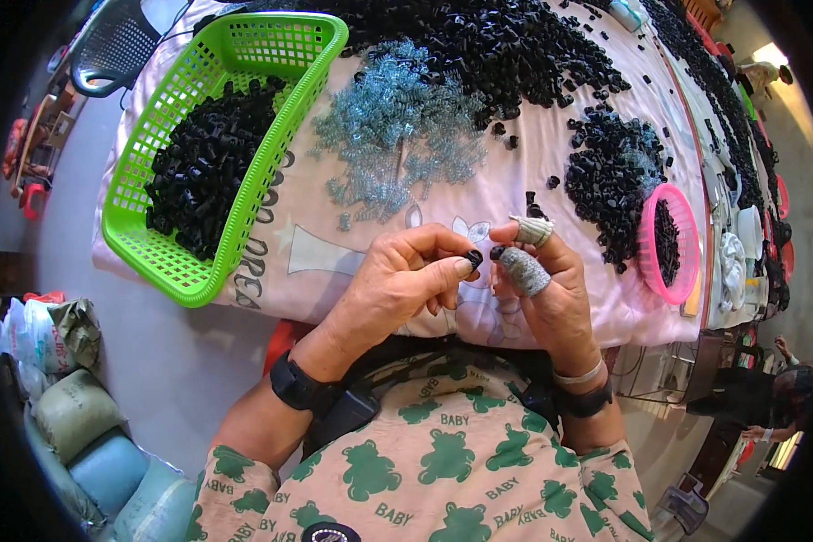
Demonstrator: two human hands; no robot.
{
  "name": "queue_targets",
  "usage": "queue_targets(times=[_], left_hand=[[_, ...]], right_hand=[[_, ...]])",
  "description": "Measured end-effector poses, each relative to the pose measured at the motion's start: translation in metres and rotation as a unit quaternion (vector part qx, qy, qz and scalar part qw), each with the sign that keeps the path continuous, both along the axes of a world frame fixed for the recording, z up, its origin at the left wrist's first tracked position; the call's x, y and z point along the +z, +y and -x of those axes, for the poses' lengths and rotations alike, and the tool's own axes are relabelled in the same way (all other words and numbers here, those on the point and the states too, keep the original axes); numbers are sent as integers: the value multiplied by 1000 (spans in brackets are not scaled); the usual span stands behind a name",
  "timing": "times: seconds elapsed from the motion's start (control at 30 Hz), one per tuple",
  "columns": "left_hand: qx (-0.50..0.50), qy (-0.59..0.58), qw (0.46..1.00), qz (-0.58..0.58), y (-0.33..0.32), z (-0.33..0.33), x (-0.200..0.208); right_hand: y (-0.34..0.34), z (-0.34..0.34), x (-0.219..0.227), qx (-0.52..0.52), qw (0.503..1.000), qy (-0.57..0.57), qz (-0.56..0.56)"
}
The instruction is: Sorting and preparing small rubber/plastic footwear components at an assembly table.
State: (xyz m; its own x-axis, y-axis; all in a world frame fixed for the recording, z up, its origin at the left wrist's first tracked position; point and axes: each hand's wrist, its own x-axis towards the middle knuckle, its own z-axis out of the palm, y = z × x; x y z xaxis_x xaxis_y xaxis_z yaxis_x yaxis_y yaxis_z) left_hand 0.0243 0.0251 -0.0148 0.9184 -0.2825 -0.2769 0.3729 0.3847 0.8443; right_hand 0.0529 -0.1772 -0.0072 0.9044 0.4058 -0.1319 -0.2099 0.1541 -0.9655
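Shirt fabric (447, 452) printed with green bears came first, right at the bottom, then a dark wristband on each arm, and up to the action: the left hand (390, 275) was curled in, thumb and forefinger pinching a small black piece (473, 259). Facing it, the right hand (558, 287), a grey cover (526, 272) on the thumb and a white one (535, 231) on a finger, seemed to pinch a second dark piece (496, 253) at its tips. And here was the key relation: the two pieces sat almost level, side by side, just apart, the left hand's one nearer its own thumb; their long axes were too small to read. Beneath them stretched the pink cloth (628, 321). Out to the right, nearer the right hand, lay a pile of black parts (601, 194), with a pink basket (693, 248) beside it. Straight beyond the left hand spread the clear coil springs (397, 122), flanked on the left by a green basket (275, 149) holding more black parts. Farthest up the cloth, the big black heap (524, 45)!
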Motion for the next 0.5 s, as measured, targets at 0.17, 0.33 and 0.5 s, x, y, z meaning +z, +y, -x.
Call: queue_targets(times=[0.17, 0.33, 0.5], left_hand=[[-4, -10, 1000, -1, 0, 1, 0], [-3, -17, 1000, 5, -2, 2, 1], [-26, -32, 999, -29, -2, 2, 0]], right_hand=[[2, 2, -2, 2, 1000, 2, -3], [3, 6, 0, -9, 999, -36, 13], [9, 7, -2, -13, 999, -49, -13]])
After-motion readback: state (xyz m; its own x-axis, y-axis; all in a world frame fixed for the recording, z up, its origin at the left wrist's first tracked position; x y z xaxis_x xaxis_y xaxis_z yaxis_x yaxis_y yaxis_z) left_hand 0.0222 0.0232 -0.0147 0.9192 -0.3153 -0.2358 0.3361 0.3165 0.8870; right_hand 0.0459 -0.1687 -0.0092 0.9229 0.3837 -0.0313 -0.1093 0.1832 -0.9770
